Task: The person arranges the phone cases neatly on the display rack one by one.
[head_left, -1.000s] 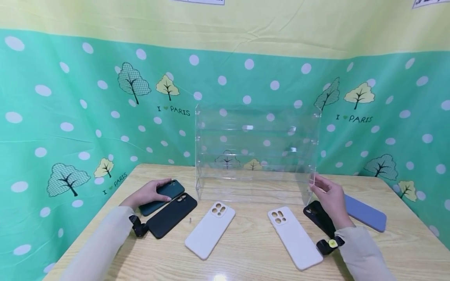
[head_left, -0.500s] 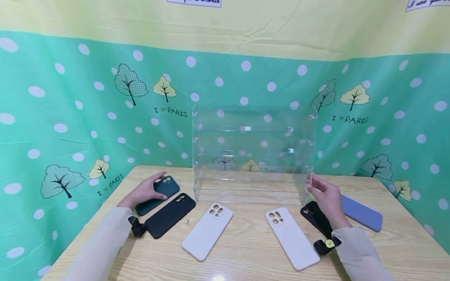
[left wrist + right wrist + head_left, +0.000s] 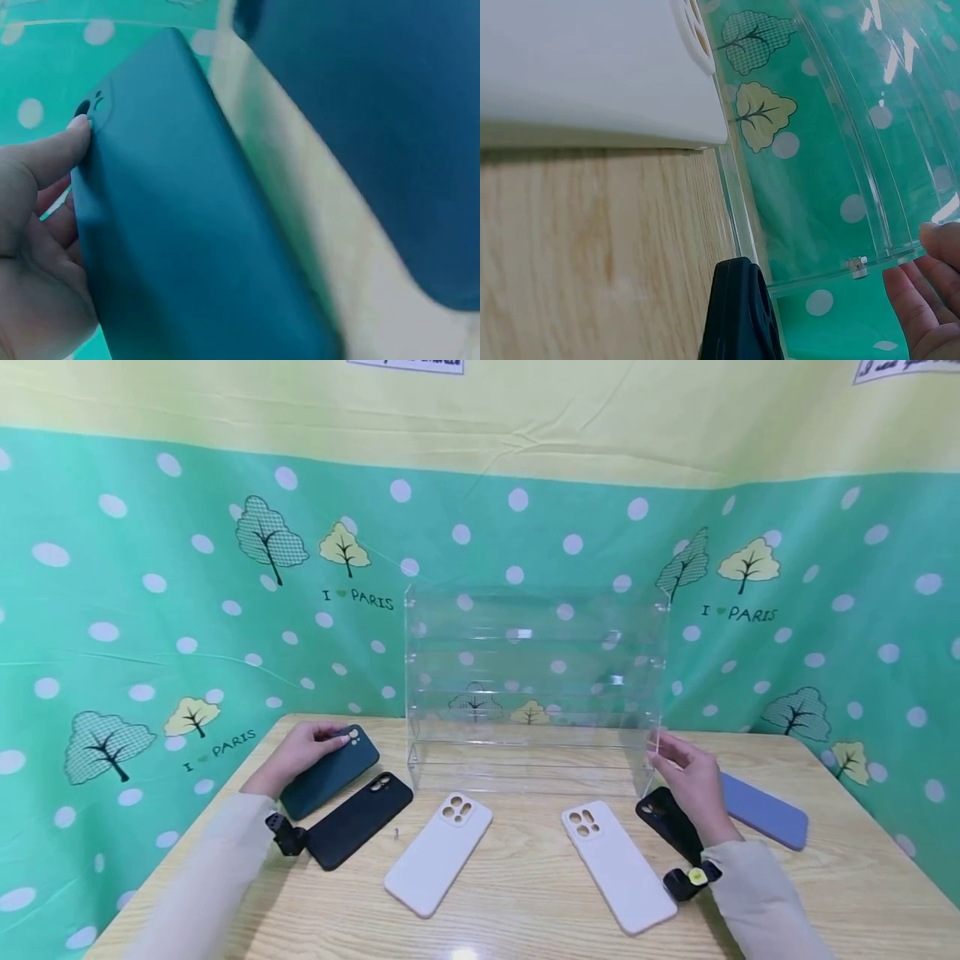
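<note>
The left hand [image 3: 300, 753] is gripping the teal case [image 3: 330, 770] at the table's [image 3: 525, 893] left rear, thumb on its camera corner and the other fingers curled under its far edge; in the left wrist view the thumb [image 3: 45, 154] is pressing beside the lens holes and the case [image 3: 195, 247] is tilting up off the wood. Just beside it a black case [image 3: 360, 820] is lying flat, its near end by the wrist strap. The right hand [image 3: 686, 781] is touching the front right edge of the clear rack [image 3: 534, 681], which is standing upright at the back of the table; the fingers are lying loosely extended against the acrylic wall, and in the right wrist view the fingertips [image 3: 922, 300] are resting at the panel's [image 3: 832, 187] edge near a small screw. Whether they are pinching the edge cannot be told. Under that hand a second black case [image 3: 667, 822] is lying, partly hidden, with a lilac case [image 3: 765, 812] just behind it. Between the two arms, two white cases are lying camera end toward the rack: one left of centre [image 3: 438, 853], one right [image 3: 617, 867], well apart from each other.
</note>
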### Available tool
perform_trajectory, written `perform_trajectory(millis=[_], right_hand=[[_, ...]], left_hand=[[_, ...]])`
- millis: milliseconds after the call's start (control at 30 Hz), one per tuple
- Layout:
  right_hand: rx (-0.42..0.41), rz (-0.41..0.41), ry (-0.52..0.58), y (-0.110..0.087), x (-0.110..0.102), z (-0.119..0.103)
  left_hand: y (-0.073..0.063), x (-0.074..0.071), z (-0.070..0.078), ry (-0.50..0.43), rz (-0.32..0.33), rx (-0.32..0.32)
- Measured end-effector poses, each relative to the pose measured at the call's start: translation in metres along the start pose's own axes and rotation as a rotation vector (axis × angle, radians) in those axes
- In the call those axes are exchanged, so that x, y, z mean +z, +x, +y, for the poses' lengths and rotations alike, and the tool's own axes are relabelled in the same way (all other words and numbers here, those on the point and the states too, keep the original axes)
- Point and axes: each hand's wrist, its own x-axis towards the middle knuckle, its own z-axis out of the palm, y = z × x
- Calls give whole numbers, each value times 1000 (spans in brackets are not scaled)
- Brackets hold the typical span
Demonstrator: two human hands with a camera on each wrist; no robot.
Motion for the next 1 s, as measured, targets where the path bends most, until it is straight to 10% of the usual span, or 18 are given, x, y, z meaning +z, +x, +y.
perform_trajectory(millis=[367, 1000], right_hand=[[0, -2, 16, 2, 2, -3], [7, -22, 15, -1, -1, 1]], left_hand=[[-1, -33, 34, -105, -23, -49], [11, -98, 146, -267, 99, 61]])
